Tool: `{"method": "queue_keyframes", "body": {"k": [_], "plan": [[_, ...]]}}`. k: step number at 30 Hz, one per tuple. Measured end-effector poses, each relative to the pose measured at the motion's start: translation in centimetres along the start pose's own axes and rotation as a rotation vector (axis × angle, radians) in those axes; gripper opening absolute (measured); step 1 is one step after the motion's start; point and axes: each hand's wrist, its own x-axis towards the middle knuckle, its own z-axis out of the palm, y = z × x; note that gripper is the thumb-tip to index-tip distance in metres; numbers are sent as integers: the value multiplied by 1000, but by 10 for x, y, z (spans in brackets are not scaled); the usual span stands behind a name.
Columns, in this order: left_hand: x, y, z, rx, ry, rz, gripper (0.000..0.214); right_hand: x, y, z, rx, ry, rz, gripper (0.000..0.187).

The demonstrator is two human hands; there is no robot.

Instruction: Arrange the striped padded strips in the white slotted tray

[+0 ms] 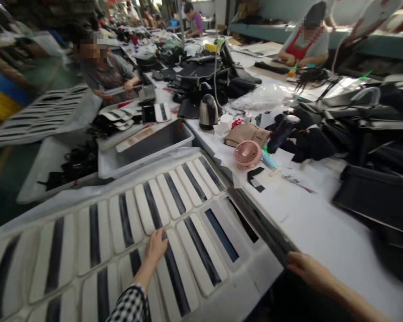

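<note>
A big white tray (pixel 245 286) lies tilted in front of me, filled with several white padded strips, each with a black band down its middle. My left hand (pixel 156 245), in a checked sleeve, rests on one strip (pixel 184 273) in the near row, with its fingers curled over the strip's top end. My right hand (pixel 304 267) lies at the near edge of the white table (pixel 322 223), just right of the tray's corner; its fingers are smeared and partly hidden.
On the table stand a pink fan (pixel 247 154), a tan pouch (pixel 246 133), a kettle (pixel 208 112) and piles of black parts (pixel 362 134). A grey bin (pixel 147 150) sits behind the tray. Several people work at benches further back.
</note>
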Motion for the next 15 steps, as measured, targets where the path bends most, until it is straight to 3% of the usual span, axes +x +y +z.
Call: {"method": "queue_keyframes", "body": {"k": [3, 7, 11, 15], "plan": [[-2, 4, 2, -8, 43, 15, 44, 41, -76, 66, 44, -179, -145, 12], [-2, 5, 5, 5, 71, 35, 46, 99, -161, 123, 69, -213, -237, 24], [3, 4, 6, 28, 57, 55, 49, 161, -217, 157, 71, -173, -214, 41], [14, 6, 3, 57, 27, 58, 46, 207, -249, 176, 53, -128, -218, 47]]}}
